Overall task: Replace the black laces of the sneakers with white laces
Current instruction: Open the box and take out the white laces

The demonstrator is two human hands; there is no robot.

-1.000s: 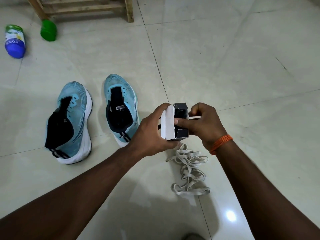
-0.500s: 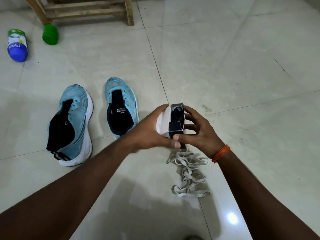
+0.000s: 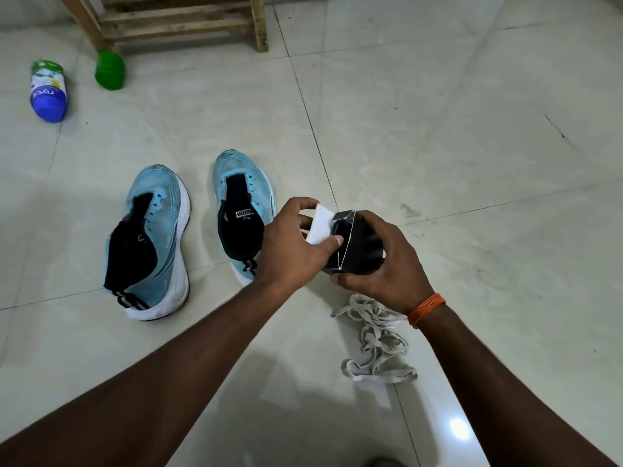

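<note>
Turned since half a second ago: the small black carton (image 3: 357,247), whose open end then faced the camera, now lies tilted under the right hand (image 3: 391,264), which is wrapped over its top and far side. On the tiled floor (image 3: 438,129), left of the hands, rest the leaning sneaker (image 3: 151,237) and the Puma sneaker (image 3: 242,210), both pale blue and apparently unlaced, though the eyelets are too small to be sure. The white laces (image 3: 374,345) lie heaped on the floor just beneath the right wrist. They are probably light, limp flat tape that tangles easily, best lifted by one stiff tip. The carton looks like thin card, light and crushable, so its edges are the place to hold. The left hand (image 3: 290,244) pinches the white flap (image 3: 322,224) at the carton's end. Sneakers and laces lie where they did before.
</note>
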